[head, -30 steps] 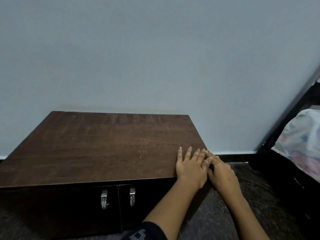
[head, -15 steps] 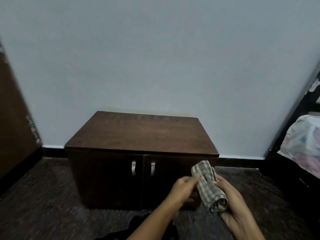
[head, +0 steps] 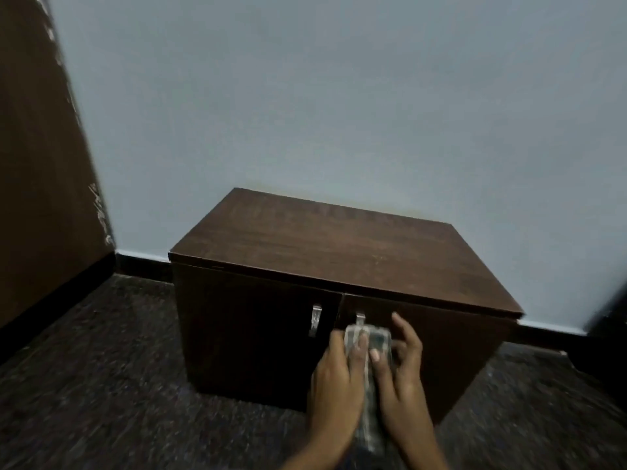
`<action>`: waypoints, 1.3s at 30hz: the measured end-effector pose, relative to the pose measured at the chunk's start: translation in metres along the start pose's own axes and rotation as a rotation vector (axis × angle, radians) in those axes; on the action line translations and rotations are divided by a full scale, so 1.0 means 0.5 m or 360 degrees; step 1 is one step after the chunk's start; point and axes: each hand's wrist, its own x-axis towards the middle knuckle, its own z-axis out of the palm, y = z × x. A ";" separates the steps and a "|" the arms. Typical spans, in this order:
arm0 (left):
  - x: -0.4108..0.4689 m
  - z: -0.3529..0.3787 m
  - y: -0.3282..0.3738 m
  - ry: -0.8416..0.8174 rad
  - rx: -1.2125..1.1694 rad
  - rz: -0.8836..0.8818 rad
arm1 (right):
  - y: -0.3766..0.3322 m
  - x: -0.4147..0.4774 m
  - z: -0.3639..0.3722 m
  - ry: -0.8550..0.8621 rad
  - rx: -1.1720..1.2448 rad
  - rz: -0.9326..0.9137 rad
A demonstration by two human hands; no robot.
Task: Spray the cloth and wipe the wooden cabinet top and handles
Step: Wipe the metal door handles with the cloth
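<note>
The cloth (head: pixel 379 335) is bunched into a long roll squeezed between both hands, its long axis pointing straight away from the person at the cabinet (head: pixel 237 334) front. Left hand (head: pixel 334 378) wraps fingers over it, right hand (head: pixel 403 374) pinches it with the thumb, index finger sticking up. The far end sits right under the right-door handle (head: pixel 359 317), maybe touching, can't tell. The other handle (head: pixel 315 321) is just left. I'd guess handles come first, the top's further up.

Cloth (head: pixel 368 338) between hands (head: pixel 334 385), before cabinet (head: pixel 339 252)
</note>
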 end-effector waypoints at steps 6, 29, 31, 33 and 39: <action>0.020 0.110 -0.157 0.0023 -0.0248 -0.0057 | 0.179 -0.016 0.062 0.0213 -0.0082 -0.0171; 0.145 0.159 -0.208 0.0505 0.0005 0.0622 | 0.277 0.092 0.094 0.0468 -0.0469 -0.0826; 0.143 0.165 -0.216 0.0510 -0.0014 0.0633 | 0.286 0.088 0.098 0.0484 -0.0478 -0.0849; 0.140 0.168 -0.225 0.0504 -0.0024 0.0635 | 0.295 0.083 0.101 0.0501 -0.0437 -0.0841; 0.129 0.176 -0.256 0.0456 -0.0074 0.0571 | 0.323 0.067 0.114 0.0506 -0.0441 -0.0850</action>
